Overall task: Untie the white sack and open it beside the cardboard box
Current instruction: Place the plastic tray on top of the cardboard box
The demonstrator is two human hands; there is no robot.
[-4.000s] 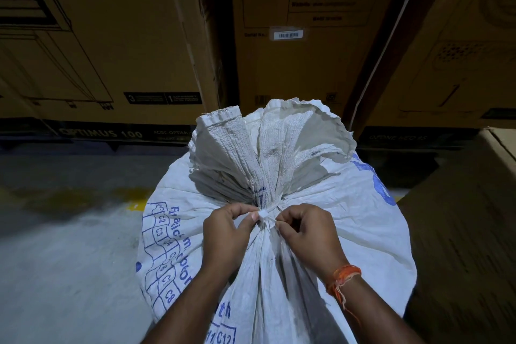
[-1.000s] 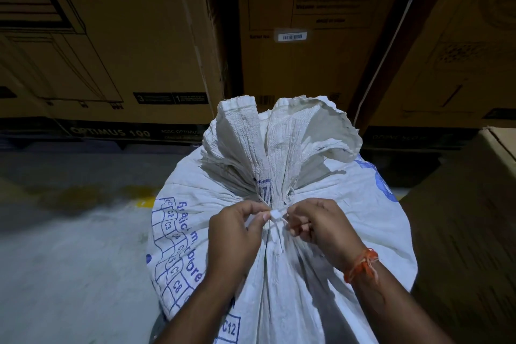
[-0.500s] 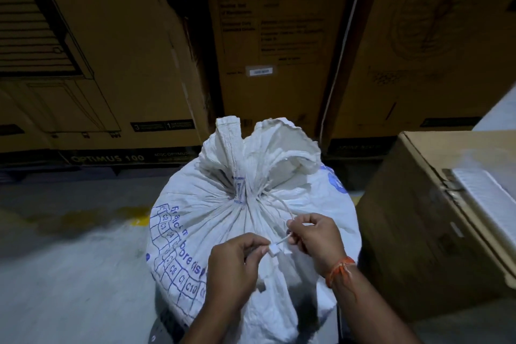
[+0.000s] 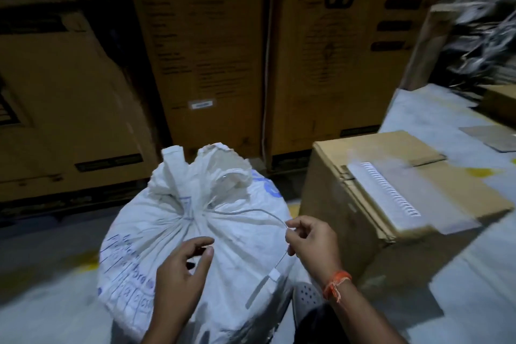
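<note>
Right hand (image 4: 311, 237) pinches thin tie string (image 4: 251, 211) from woven white sack (image 4: 229, 234); left hand (image 4: 183, 268) hovers half-curled, empty.

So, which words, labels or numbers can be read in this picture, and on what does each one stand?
Nothing can be quoted with certainty, because the picture is blurred.
white sack: blue letters and a grid of cells, too blurred to read.
tall cardboard box behind it: black printed lines, unreadable.
white sticker on that box: too small to read.
black strip on the left box: blurred.
</note>
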